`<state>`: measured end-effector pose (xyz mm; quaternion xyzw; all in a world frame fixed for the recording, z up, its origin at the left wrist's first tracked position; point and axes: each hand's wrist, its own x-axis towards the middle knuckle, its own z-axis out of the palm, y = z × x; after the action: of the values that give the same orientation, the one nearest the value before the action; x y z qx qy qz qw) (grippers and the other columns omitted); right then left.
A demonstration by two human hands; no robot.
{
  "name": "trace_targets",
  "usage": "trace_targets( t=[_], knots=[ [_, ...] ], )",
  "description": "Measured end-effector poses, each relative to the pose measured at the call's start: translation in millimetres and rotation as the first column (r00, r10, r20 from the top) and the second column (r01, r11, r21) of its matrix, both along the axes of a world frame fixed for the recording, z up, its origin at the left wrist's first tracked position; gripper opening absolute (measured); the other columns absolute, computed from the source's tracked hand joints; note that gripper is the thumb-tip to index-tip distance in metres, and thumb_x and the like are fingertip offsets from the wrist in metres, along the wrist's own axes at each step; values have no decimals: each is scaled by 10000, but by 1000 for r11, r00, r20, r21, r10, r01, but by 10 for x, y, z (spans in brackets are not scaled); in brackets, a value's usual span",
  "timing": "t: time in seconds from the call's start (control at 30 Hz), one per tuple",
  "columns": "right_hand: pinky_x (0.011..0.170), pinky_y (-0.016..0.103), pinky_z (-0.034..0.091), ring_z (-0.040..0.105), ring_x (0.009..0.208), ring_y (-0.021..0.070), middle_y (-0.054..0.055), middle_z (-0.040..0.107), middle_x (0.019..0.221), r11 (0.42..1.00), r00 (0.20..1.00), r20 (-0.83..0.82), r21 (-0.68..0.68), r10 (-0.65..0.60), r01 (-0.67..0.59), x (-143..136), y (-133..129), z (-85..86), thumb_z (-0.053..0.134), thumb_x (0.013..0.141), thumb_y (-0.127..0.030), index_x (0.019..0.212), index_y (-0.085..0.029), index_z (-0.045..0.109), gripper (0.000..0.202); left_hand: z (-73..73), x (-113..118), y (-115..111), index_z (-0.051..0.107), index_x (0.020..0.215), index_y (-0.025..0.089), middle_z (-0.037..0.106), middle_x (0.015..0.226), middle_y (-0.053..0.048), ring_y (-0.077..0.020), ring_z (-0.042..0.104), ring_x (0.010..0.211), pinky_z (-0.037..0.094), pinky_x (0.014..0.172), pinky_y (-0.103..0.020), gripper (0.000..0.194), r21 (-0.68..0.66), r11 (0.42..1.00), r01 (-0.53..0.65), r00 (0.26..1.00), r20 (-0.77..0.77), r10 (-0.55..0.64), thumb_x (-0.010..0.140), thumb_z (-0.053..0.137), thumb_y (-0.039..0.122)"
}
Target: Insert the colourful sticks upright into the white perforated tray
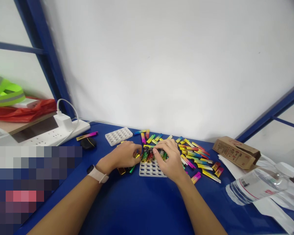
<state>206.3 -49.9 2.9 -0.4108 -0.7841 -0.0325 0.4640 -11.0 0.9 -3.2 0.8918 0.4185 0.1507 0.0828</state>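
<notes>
A white plastic tray point(151, 170) with rows of holes lies on the blue table in front of me. Several shiny lighters point(150, 157) with black tops and coloured metallic bodies stand in its far rows. My left hand point(127, 155), with a watch on its wrist, is at the tray's left edge. Its fingers are curled together, and what they hold is hidden. My right hand point(168, 158) reaches over the tray's right part, thumb and forefinger closed at the top of a lighter. That hand covers part of the tray and the lighters there.
Loose metallic coloured pieces point(192, 153) are heaped behind and right of the tray. A second white tray point(118, 136) lies at back left, near a black pouch point(88, 143) and a power strip point(51, 136). To the right are a cardboard box point(236, 152) and a water bottle point(256, 184).
</notes>
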Motion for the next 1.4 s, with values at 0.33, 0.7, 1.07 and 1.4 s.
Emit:
trace_targets(
  t=[0.33, 0.7, 1.07, 1.4],
  knots=[
    [862, 427, 443, 560, 878, 225, 58, 646, 872, 1000, 1000, -15, 1, -15, 15, -7, -1, 10, 558, 948, -193, 858, -217, 615, 110, -1, -1, -38, 644, 852, 249, 674, 699, -39, -255, 646, 676, 381, 614, -309, 161, 4, 1000, -4, 999, -42, 4, 738, 644, 363],
    [812, 402, 448, 562, 830, 222, 51, 629, 831, 999, 996, -86, 43, -19, 23, -19, -23, 54, 553, 939, -167, 839, -226, 600, 125, 88, 18, 10, 577, 923, 223, 617, 647, 27, -156, 599, 576, 420, 599, -271, 105, 129, 967, -221, 894, 423, 148, 851, 587, 300],
    [858, 429, 454, 587, 911, 240, 65, 673, 932, 1000, 997, -81, 22, -15, 17, -46, -29, 23, 563, 946, -199, 1014, -224, 638, 104, 190, 84, 38, 597, 1141, 163, 699, 759, 15, -189, 736, 655, 639, 664, -347, 483, -330, 922, 200, 185, 937, 296, 762, 810, 373],
    [868, 433, 438, 587, 920, 240, 64, 696, 948, 999, 995, -82, -27, -48, 45, -52, -17, 22, 564, 971, -261, 1024, -223, 685, 137, 140, 119, -17, 674, 957, 154, 773, 922, -53, -220, 768, 877, 626, 896, -399, 299, -348, 784, 514, 186, 938, 294, 743, 852, 260]
  ],
)
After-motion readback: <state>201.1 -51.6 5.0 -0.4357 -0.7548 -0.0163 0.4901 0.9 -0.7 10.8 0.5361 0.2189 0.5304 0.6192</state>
